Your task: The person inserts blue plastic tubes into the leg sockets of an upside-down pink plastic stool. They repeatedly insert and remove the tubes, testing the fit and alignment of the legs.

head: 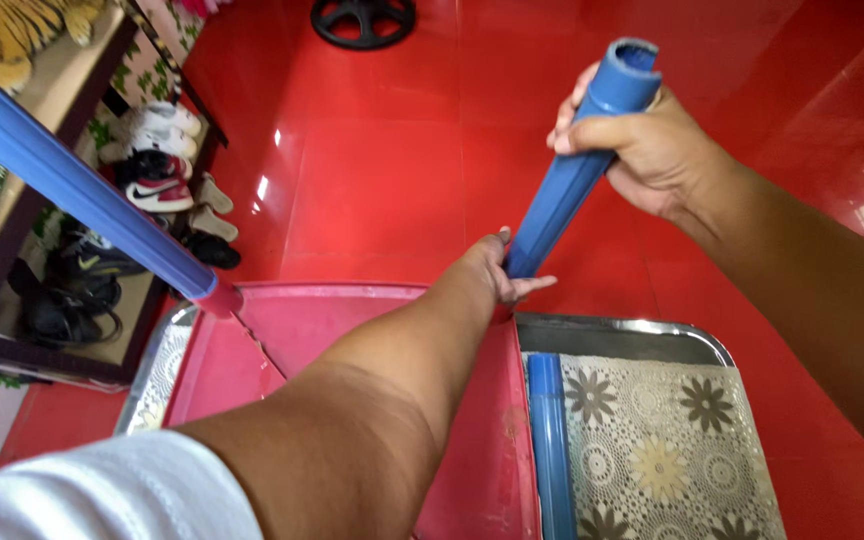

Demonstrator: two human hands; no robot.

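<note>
Steel tray (642, 338) holds a patterned mat (667, 450). Right hand (642, 150) and left hand (497, 270) both grasp the blue tube (577, 170).

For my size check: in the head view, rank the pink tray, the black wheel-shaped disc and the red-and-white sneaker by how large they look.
1. Pink tray, nearest the camera, partly hidden by an arm.
2. Black wheel-shaped disc, cut off at the top edge.
3. Red-and-white sneaker.
The last two look close, so their order is unsure.
</note>
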